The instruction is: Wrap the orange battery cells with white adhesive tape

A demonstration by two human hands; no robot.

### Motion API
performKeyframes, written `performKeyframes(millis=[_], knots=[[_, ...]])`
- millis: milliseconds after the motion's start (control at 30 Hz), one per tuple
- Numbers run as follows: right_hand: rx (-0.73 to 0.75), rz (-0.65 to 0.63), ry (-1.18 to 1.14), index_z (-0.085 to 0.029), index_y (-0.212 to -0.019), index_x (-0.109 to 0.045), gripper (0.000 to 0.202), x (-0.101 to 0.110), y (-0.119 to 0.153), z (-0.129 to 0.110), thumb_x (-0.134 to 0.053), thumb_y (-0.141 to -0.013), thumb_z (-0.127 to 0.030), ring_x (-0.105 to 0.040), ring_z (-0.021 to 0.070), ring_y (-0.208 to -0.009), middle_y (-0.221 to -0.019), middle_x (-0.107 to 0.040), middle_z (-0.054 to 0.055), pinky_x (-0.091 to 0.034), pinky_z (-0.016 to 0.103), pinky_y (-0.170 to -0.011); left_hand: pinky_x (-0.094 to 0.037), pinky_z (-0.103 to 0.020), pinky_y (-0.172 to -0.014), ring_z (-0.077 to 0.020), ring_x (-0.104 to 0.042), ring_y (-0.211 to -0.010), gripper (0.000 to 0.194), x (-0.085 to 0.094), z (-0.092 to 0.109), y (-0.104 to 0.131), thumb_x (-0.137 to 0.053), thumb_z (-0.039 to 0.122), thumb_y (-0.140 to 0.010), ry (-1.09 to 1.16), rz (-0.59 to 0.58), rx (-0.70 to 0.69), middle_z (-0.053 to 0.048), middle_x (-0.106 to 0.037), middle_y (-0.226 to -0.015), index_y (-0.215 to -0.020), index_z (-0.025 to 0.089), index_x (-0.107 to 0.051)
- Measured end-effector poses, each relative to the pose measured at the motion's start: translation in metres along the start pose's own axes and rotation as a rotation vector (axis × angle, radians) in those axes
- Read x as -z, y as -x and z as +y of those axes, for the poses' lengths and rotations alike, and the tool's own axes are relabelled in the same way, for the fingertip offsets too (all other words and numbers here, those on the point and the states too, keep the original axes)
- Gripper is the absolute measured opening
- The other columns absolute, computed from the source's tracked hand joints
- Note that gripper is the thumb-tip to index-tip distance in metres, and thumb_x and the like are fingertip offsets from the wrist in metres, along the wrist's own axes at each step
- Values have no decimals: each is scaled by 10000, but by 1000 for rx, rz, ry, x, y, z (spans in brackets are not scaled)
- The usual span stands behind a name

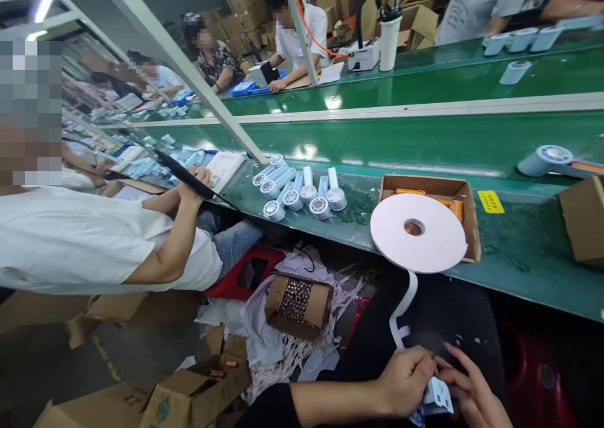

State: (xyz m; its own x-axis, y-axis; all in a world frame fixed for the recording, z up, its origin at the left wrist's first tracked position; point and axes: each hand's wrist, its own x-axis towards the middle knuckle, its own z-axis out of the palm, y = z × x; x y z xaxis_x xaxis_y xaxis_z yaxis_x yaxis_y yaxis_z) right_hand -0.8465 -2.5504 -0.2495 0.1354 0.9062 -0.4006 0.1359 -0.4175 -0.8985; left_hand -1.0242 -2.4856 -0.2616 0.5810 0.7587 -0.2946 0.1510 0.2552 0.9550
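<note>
My left hand [409,377] is closed around a small light-blue plastic part [436,395] low in the view, above my dark-clothed lap. The part shows small slots on its near face; its lower end is partly hidden by my fingers. My right hand [474,387] is beside it with fingers apart, the fingertips close to or touching the part's far side. A strip of white tape [400,315] hangs from a large white tape roll [394,233] down to my left hand. The roll lies on an open cardboard box [473,226] with orange cylindrical cells [455,209] inside.
Several light-blue handheld fan bodies [309,193] lie on the green bench [519,252]. Another fan body [547,159] rests to the right, near a cardboard box [585,220]. A co-worker [94,239] sits at left. Below stands a carton of small metallic parts [297,302] among paper strips.
</note>
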Motion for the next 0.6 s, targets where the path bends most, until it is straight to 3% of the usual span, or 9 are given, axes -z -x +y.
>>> performKeyframes(millis=[100, 167, 267, 333, 433, 500, 600], knots=[[50, 50, 160, -228, -938, -824, 386, 9, -1, -31, -698, -872, -587, -799, 301, -896, -965, -829, 108, -657, 326, -817, -529, -376, -879, -230, -645, -891, 643, -5, 12, -6, -342, 738, -995, -70, -106, -73, -102, -692, -913, -830, 199, -650], [111, -7, 209, -220, -812, -800, 367, 14, -4, -51, -643, -941, -525, -763, 244, -770, -844, -805, 77, -633, 303, -755, -528, -375, -884, -228, -638, -901, 596, -7, 17, -9, -372, 675, -1020, -91, -122, -56, -96, -697, -935, -867, 189, -681], [120, -71, 157, -192, -943, -792, 273, 25, -9, -66, -642, -980, -417, -697, 164, -687, -773, -760, 24, -569, 233, -649, -523, -370, -910, -224, -644, -936, 516, -4, 17, -15, -411, 592, -1047, -109, -183, -43, -82, -711, -982, -924, 194, -716], [128, -69, 92, -174, -924, -782, 248, 31, -9, -66, -661, -981, -382, -677, 136, -654, -730, -736, 8, -547, 210, -623, -530, -363, -872, -212, -642, -880, 556, -1, 15, -17, -373, 624, -1050, -108, -261, -38, -72, -705, -932, -965, 197, -718], [209, 54, -47, -168, -864, -768, 251, 35, -2, -61, -677, -984, -369, -691, 129, -615, -705, -739, 12, -572, 219, -610, -546, -393, -905, -232, -660, -929, 698, 6, 14, -12, -368, 761, -989, -73, -371, -64, -96, -722, -1033, -1285, 191, -642], [332, 161, -98, -179, -900, -783, 193, 35, 2, -56, -731, -953, -357, -737, 154, -672, -782, -783, 40, -616, 254, -643, -543, -420, -966, -253, -672, -1018, 704, 8, 14, -9, -467, 745, -967, -103, -379, -95, -119, -719, -1146, -1385, 189, -577], [526, 175, -61, -206, -940, -806, 93, 30, 6, -48, -775, -925, -293, -780, 188, -838, -923, -815, 68, -656, 308, -756, -559, -402, -935, -243, -690, -978, 516, 8, 13, -4, -545, 612, -993, -196, -305, -127, -111, -725, -1097, -1263, 181, -632]])
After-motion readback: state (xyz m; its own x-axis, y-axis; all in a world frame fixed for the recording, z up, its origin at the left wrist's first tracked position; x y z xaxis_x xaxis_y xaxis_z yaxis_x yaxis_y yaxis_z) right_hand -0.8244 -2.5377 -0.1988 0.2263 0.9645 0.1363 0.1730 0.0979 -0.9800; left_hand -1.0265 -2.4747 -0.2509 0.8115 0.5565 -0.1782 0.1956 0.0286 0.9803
